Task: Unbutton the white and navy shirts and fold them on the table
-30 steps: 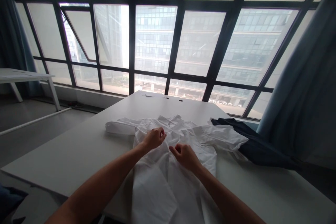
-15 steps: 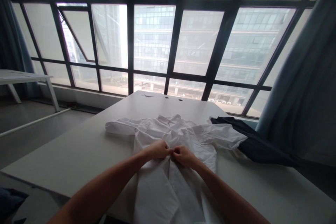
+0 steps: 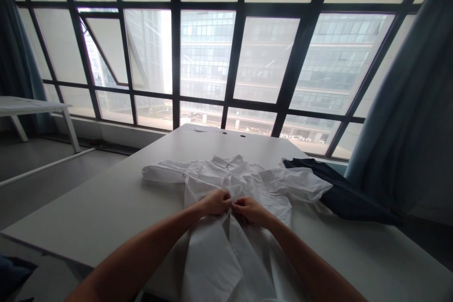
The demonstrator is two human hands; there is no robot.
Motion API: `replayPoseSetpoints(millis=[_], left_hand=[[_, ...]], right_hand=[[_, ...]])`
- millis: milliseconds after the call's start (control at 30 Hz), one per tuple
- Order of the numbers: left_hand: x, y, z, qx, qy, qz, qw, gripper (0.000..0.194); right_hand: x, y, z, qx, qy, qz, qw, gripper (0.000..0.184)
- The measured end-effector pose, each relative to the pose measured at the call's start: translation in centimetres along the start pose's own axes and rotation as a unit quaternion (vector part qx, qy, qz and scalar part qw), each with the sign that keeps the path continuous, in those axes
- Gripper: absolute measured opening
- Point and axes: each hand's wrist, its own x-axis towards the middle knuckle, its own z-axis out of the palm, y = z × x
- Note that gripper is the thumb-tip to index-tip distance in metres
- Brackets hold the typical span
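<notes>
A white shirt (image 3: 212, 259) lies spread on the white table, its collar toward the window and its sleeves out to both sides. My left hand (image 3: 216, 202) is closed on the shirt's front, pinching the fabric near the middle. Close beside it, my right hand (image 3: 249, 211) pinches the other side of the same front opening. The fingertips of both hands almost meet, and any button between them is too small to make out. Below the hands the front hangs in folds toward me.
Dark navy clothing (image 3: 339, 191) lies at the table's right side, partly under the right sleeve. The white table (image 3: 106, 212) reaches to the large window. Another white table (image 3: 31, 104) stands at the left. Blue curtains (image 3: 396, 104) hang at both sides.
Both hands stay at the shirt's front with small finger movements. The fabric between them has shifted slightly, and the view has tilted a little.
</notes>
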Motion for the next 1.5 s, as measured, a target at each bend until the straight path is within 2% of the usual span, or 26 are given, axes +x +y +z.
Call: replayPoseSetpoints(millis=[100, 200, 433, 600, 733, 833, 933, 1033, 1133, 1267, 1367, 1500], left_hand=[[0.6, -0.9, 0.2, -0.056, -0.001, 0.057, 0.997, 0.014], [0.9, -1.4, 0.3, -0.117, -0.012, 0.074, 0.990, 0.018], [0.7, -1.4, 0.3, -0.184, -0.029, 0.107, 0.977, 0.024], [1.0, -1.7, 0.1, -0.148, -0.018, 0.097, 0.984, 0.018], [1.0, -1.6, 0.1, -0.085, 0.025, 0.080, 0.993, 0.013], [0.9, -1.3, 0.3, -0.131, 0.037, 0.106, 0.985, 0.011], [0.8, -1.1, 0.6, -0.183, 0.018, 0.128, 0.975, 0.014], [0.7, -0.9, 0.7, -0.214, 0.012, 0.136, 0.967, 0.020], [0.5, -0.8, 0.5, -0.205, 0.034, 0.157, 0.965, 0.023], [0.7, -1.0, 0.3, -0.158, 0.081, 0.168, 0.970, 0.022], [1.0, -1.1, 0.6, -0.184, 0.088, 0.143, 0.969, 0.023], [1.1, -0.3, 1.3, -0.254, 0.109, 0.130, 0.952, 0.029]], right_hand=[[-0.3, -0.2, -0.3, 0.054, -0.011, 0.004, 0.998, 0.041], [-0.4, -0.3, -0.4, 0.107, -0.015, -0.008, 0.994, 0.041], [-1.0, -0.9, 0.0, 0.097, 0.034, -0.021, 0.994, 0.029], [-1.0, -1.2, 0.3, 0.071, 0.086, -0.036, 0.993, 0.020], [-0.7, -1.3, 0.6, 0.056, 0.131, -0.098, 0.985, 0.014], [-0.7, -1.4, 0.5, -0.002, 0.141, -0.133, 0.981, 0.014], [-0.8, -1.5, 0.1, -0.038, 0.135, -0.142, 0.980, 0.016], [-1.0, -1.6, -0.1, -0.001, 0.096, -0.114, 0.989, 0.022], [-1.2, -1.6, 0.1, 0.067, 0.068, -0.109, 0.989, 0.029], [-1.2, -1.7, 0.5, 0.123, 0.100, -0.126, 0.979, 0.030], [-0.9, -1.4, 0.5, 0.079, 0.125, -0.134, 0.980, 0.026], [-0.3, -0.8, 0.8, -0.072, 0.126, -0.173, 0.974, 0.021]])
